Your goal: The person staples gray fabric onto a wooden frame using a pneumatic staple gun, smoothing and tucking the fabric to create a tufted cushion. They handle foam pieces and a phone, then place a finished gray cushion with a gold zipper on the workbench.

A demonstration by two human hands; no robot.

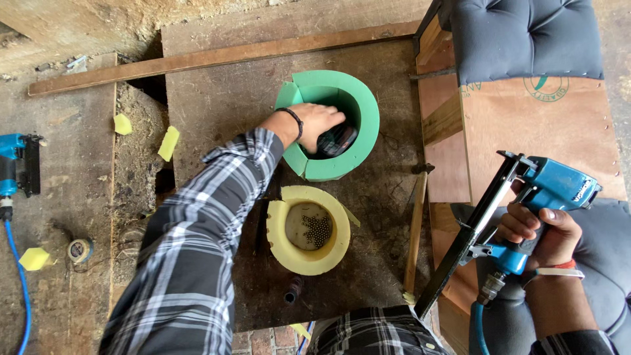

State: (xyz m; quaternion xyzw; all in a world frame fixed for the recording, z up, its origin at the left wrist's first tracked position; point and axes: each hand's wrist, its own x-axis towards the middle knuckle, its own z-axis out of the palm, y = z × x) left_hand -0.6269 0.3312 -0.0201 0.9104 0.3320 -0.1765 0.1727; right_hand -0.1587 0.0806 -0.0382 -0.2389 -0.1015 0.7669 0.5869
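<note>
- Green foam made a thick ring (365, 115) on the dark wooden board (217, 98), seen from the head camera looking down.
- The left hand (317, 120) reached over the ring's rim and into its hole.
- A dark little box (337, 139) lay inside the ring, right under the fingers (332, 118) and touching them. The fingers were bent down over it, but the view did not show whether they had really gripped it.
- The right hand (540, 231) was well apart, near the padded grey seat (526, 36). Its fingers were wrapped tight around the handle of a blue staple gun (526, 197), and the gun's long black part pointed down toward the person.
- A yellow foam ring (307, 230) sat just below the green one, with small dark round bits (317, 230) inside it.
- A wooden stick (414, 230) lay between the yellow ring and the seat.
- Another blue tool (14, 164) lay far left on the floor.
</note>
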